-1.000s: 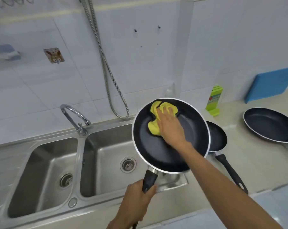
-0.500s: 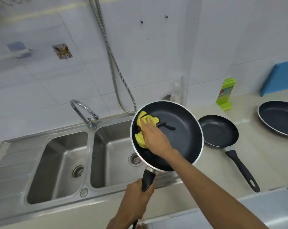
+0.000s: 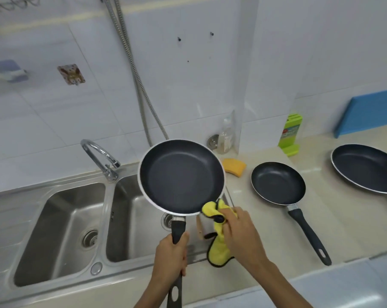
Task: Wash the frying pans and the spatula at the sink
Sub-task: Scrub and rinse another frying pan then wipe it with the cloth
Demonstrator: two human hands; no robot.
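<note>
Left hand [image 3: 171, 258] tight round frying pan [image 3: 181, 176] handle, pan lengthwise away; right hand [image 3: 241, 236] round cloth [image 3: 217, 252]

Left hand [image 3: 170, 257] and right hand [image 3: 240, 236] were bare. Both forearms were uncovered up to the picture's lower edge.

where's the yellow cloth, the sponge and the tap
yellow cloth [image 3: 218, 252], head view, its hanging lower part
sponge [image 3: 234, 166], head view, middle of top face
tap [image 3: 110, 174], head view, its base below the spout
</note>
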